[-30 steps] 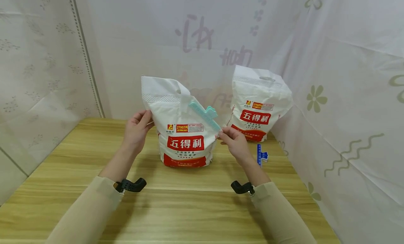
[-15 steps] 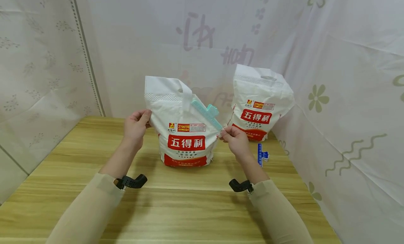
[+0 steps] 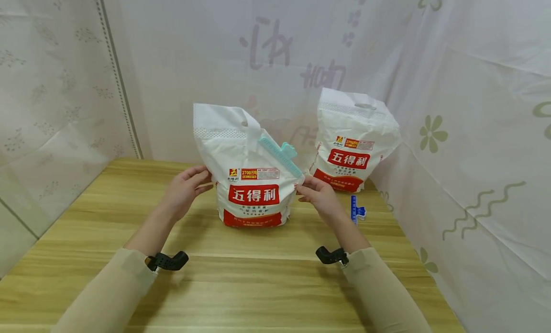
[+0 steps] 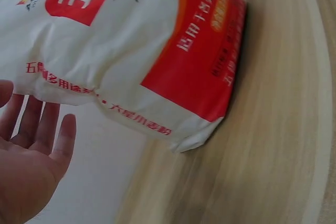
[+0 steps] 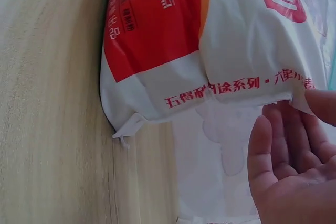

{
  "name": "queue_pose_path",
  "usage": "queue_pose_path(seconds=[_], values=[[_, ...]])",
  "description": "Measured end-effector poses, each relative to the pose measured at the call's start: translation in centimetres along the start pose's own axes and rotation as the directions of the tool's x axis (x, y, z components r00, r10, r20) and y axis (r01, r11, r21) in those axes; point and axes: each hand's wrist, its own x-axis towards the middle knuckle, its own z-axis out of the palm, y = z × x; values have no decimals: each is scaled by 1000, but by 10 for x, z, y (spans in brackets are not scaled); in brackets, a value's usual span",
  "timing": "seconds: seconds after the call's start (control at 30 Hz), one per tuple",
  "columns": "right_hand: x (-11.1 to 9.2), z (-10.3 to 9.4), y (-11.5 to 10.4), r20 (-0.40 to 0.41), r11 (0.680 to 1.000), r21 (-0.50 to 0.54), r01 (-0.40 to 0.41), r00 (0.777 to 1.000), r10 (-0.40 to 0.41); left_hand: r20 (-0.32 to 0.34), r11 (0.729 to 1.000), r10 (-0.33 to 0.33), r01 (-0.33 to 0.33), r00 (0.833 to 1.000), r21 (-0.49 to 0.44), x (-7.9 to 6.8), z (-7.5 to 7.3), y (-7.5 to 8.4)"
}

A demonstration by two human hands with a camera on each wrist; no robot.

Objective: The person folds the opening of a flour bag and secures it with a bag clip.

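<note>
A white flour bag (image 3: pixel 234 153) with red labels stands upright on the table, its top right corner folded down. Along that slanted fold sits a teal sealing clip (image 3: pixel 281 157). My left hand (image 3: pixel 186 192) is at the bag's left side; in the left wrist view its fingers (image 4: pixel 46 127) are loosely extended, tips right at the side seam. On the opposite side my right hand (image 3: pixel 319 195) pinches the bag's edge just below the clip's lower end. In the right wrist view the thumb (image 5: pixel 321 104) lies over that edge, with the other fingers under it.
A second flour bag (image 3: pixel 355 132), unclipped and with a handle hole at its top, stands behind at the right. In front of it a blue sealing clip (image 3: pixel 355 210) lies on the wooden table (image 3: pixel 241 290). Patterned curtains (image 3: pixel 172 60) close off the back and sides.
My left hand has let go of the bag's upper left edge and slid down its side. The bag's top has tipped slightly right, then back left. My right hand stays by the clip's end.
</note>
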Motion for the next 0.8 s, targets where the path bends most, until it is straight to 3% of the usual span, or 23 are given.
queue_pose_path(seconds=[0.17, 0.47, 0.63, 0.8], values=[[2, 2, 3, -23, 999, -42, 17, 1000, -18, 8, 996, -6, 5, 1000, 89, -1, 3, -8], [1, 10, -6, -171, 981, -191, 27, 983, -61, -115, 961, 16, 17, 993, 276, 1, 8, 0], [1, 10, -9, -204, 979, -205, 1, 978, -44, -127, 957, 11, 26, 992, 289, 0, 8, 4], [-1, 5, -7, -140, 981, -193, 7, 990, -35, -79, 966, 0, 21, 997, 256, -3, 4, 1]])
